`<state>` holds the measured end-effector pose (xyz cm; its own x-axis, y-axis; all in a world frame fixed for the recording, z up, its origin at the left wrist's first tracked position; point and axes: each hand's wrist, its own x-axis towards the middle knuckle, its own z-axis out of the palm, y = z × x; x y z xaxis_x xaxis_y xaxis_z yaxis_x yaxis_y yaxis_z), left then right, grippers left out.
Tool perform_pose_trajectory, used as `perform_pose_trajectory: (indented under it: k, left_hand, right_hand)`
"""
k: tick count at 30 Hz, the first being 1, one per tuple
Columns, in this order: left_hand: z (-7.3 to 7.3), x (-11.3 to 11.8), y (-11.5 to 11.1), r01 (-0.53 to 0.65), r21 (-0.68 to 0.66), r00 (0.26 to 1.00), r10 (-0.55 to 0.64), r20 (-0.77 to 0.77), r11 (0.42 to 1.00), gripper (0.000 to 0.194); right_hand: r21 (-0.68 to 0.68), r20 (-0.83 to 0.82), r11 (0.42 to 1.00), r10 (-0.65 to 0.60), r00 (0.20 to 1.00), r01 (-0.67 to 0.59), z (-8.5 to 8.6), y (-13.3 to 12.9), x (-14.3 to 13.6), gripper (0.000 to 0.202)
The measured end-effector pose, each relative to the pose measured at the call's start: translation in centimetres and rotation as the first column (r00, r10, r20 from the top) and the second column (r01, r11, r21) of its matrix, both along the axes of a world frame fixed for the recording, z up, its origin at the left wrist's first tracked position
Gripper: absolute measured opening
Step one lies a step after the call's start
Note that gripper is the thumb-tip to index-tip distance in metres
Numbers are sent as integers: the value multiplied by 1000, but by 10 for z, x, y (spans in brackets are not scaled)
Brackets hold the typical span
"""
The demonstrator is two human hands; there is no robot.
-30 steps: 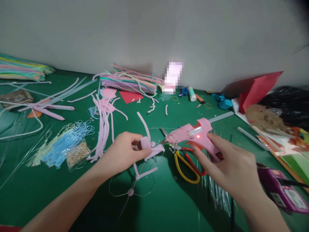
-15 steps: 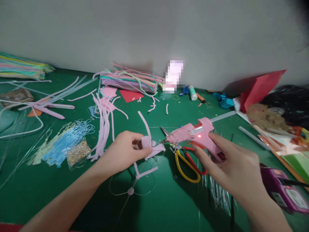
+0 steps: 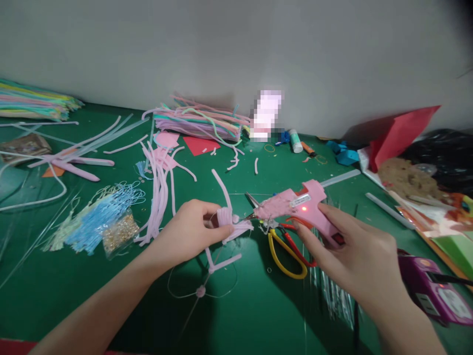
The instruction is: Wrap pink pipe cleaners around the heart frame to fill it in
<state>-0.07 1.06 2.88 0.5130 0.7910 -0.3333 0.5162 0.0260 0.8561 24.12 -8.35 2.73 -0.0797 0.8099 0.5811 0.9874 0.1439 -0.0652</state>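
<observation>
Head-worn view, facing forward-down

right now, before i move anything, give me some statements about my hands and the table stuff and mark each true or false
1. The right hand holds the pink glue gun. True.
2. The left hand holds the glue gun too. False: it pinches the lilac wrapped piece.
3. The small light on the glue gun is lit. True.
4. The blue tassels lie to the right of the right hand. False: they lie to the left of the left hand.
5. The packet of gold beads lies beside the blue tassels. True.
</observation>
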Motion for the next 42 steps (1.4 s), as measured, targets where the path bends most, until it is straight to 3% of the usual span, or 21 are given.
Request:
perform_pose_trajectory:
  k: [12, 17, 21, 23, 25, 28, 29, 31, 34, 36, 42]
  left_hand:
    - [-2, 0, 0, 30, -34, 1000, -30, 4, 999, 28]
    - [-2, 0, 0, 30, -39, 1000, -30, 0, 999, 30]
    - [0, 0, 1, 29, -61, 999, -28, 23, 998, 27]
    - [2, 1, 1, 23, -85, 999, -20, 37, 996, 24]
    - [3, 1, 1, 19, -115, 998, -13, 54, 993, 22]
    - [2, 1, 2, 28, -140, 997, -18, 77, 990, 22]
    - [2, 1, 2, 34, -140, 997, -23, 79, 989, 23]
    - [1, 1, 3, 43, -133, 997, -33, 76, 990, 23]
    - [0, 2, 3, 47, -128, 996, -37, 82, 991, 22]
    - [1, 3, 2, 43, -144, 995, -29, 99, 989, 19]
    - [1, 4, 1, 41, -154, 993, -22, 120, 987, 18]
  right_hand:
    - [-17, -54, 1000, -24, 998, 23, 0, 1, -1, 25]
    - [-106, -187, 974, -218, 958, 201, 5, 8, 2, 33]
    - [-275, -116, 911, -349, 930, 308, -18, 22, 14, 43]
    - [-306, -20, 873, -405, 914, 380, -36, 28, 19, 35]
    - [-326, 52, 860, -399, 915, 393, -49, 30, 19, 43]
    - [-193, 102, 874, -435, 894, 447, -48, 26, 9, 60]
    - [-140, 24, 893, -428, 903, 427, -43, 23, 3, 59]
    - [-166, -241, 969, -218, 946, 181, -30, 16, -13, 40]
    - [-246, -523, 948, 47, 851, -204, -14, 7, -38, 16]
    - [-195, -558, 948, 105, 823, -253, -11, 6, -48, 3]
    - [-177, -482, 940, 174, 859, -290, -12, 12, -47, 3]
